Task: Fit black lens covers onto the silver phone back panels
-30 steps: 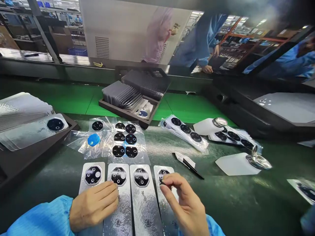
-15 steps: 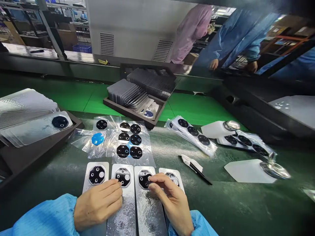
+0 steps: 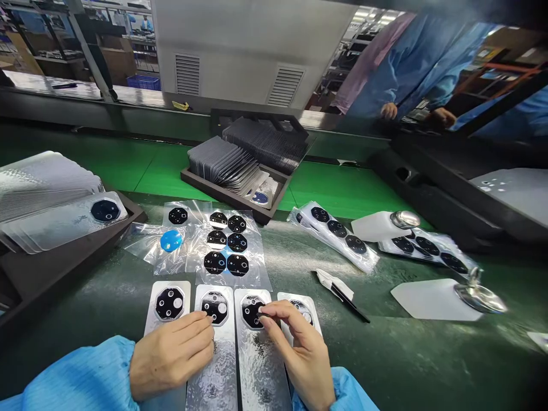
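Observation:
Several silver phone back covers lie side by side at the near edge of the dark green mat, each with a black octagonal camera plate. My left hand rests curled on the first and second cover, holding them down. My right hand lies over the fourth cover, its thumb and forefinger pinched at the camera plate of the third cover. Whether something small is between the fingertips I cannot make out.
Clear sheets with black octagonal lens stickers and a blue round tab lie just beyond. More sticker strips, black tweezers, two white dispenser bottles, trays of covers. People in coats stand behind the belt.
My right hand moved left from the fourth cover's camera plate to the third cover's plate and stayed there. My left hand has kept still.

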Demonstrator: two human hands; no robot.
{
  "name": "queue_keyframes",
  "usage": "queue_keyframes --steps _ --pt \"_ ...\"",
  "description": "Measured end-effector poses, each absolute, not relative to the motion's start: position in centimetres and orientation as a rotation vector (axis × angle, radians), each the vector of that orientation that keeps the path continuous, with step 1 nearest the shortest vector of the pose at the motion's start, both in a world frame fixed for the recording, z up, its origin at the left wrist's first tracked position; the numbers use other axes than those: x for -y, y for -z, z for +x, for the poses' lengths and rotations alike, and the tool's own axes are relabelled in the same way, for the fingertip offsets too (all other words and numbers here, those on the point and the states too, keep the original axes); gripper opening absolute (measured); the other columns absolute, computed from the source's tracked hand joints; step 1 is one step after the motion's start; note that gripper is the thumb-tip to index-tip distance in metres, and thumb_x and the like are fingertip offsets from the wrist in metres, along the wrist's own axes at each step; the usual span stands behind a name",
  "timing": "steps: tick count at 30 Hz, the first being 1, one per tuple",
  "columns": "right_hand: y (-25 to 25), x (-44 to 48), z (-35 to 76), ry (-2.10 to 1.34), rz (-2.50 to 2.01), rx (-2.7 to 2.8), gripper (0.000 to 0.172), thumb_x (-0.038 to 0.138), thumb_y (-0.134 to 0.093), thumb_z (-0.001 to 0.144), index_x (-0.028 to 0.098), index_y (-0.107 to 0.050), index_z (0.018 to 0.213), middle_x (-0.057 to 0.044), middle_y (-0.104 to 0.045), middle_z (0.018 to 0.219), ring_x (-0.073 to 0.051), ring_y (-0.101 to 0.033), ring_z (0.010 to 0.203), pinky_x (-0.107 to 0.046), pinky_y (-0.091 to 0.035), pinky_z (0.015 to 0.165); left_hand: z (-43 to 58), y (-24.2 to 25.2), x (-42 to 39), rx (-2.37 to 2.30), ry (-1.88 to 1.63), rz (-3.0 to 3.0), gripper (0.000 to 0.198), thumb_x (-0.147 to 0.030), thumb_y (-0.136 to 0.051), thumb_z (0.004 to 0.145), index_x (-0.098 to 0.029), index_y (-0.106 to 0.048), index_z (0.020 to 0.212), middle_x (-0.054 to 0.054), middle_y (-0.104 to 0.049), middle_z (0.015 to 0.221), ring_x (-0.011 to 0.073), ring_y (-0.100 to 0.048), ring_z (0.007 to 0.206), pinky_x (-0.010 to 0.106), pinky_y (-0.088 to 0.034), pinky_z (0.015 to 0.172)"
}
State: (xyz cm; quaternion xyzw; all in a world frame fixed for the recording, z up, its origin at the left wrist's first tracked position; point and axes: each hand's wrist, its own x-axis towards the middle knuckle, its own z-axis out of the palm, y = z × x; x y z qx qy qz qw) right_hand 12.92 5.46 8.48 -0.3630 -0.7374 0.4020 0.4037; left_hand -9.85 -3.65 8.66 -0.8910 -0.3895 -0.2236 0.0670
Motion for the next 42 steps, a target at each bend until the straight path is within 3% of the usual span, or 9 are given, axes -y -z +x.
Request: queue_keyframes --steps 3,11,23,28,42 --pt "-9.2 -5.4 12.5 -0.915 -0.871 1.973 0.009 0.018 -0.057 0.091 0.022 -0.064 0.091 -0.004 -0.059 0.083 -0.018 -0.058 0.075 -0.028 -0.049 0.063 -9.9 -8.5 3.6 1.155 0.67 -2.675 0.009 -0.006 -0.055 0.09 -0.007 -0.064 0.09 0.01 -0.069 0.097 0.0213 -0.065 0.102 0.04 -0.052 0.104" --pt "-10.1 -5.7 11.0 -0.83 -0.839 2.163 0.012 0.013 -0.052 0.092 0.021 -0.061 0.09 -0.005 -0.05 0.089 -0.019 -0.053 0.085 -0.031 -0.048 0.07 -9.8 -8.6 3.7 1.131 0.677 -2.672 0.007 -0.004 -0.057 0.088 -0.006 -0.063 0.084 0.011 -0.067 0.095 0.0227 -0.065 0.1 0.039 -0.051 0.104" --pt "-8.4 -4.5 7.9 -0.527 -0.675 2.373 0.024 0.001 -0.043 0.09 0.021 -0.056 0.095 -0.008 -0.057 0.103 -0.022 -0.05 0.092 -0.035 -0.049 0.077 -9.5 -9.6 3.2 1.155 0.63 -2.706 0.019 -0.002 -0.048 0.09 -0.009 -0.06 0.078 0.008 -0.064 0.084 0.0207 -0.065 0.087 0.04 -0.055 0.092" --pt "-8.1 -4.1 7.9 -0.381 -0.664 2.43 0.024 0.003 -0.042 0.092 0.019 -0.058 0.101 -0.009 -0.058 0.105 -0.022 -0.049 0.096 -0.036 -0.045 0.082 -9.5 -9.5 3.2 1.152 0.637 -2.699 0.019 -0.002 -0.049 0.09 -0.009 -0.059 0.076 0.008 -0.062 0.083 0.0204 -0.064 0.086 0.038 -0.054 0.093" --pt "-8.0 -4.3 7.6 -0.299 -0.663 2.435 0.028 0.001 -0.039 0.091 0.021 -0.059 0.092 -0.008 -0.059 0.102 -0.022 -0.048 0.094 -0.035 -0.038 0.08 -9.5 -9.6 3.1 1.146 0.574 -2.695 0.019 -0.004 -0.047 0.091 -0.01 -0.059 0.077 0.007 -0.061 0.081 0.02 -0.063 0.086 0.037 -0.054 0.094"
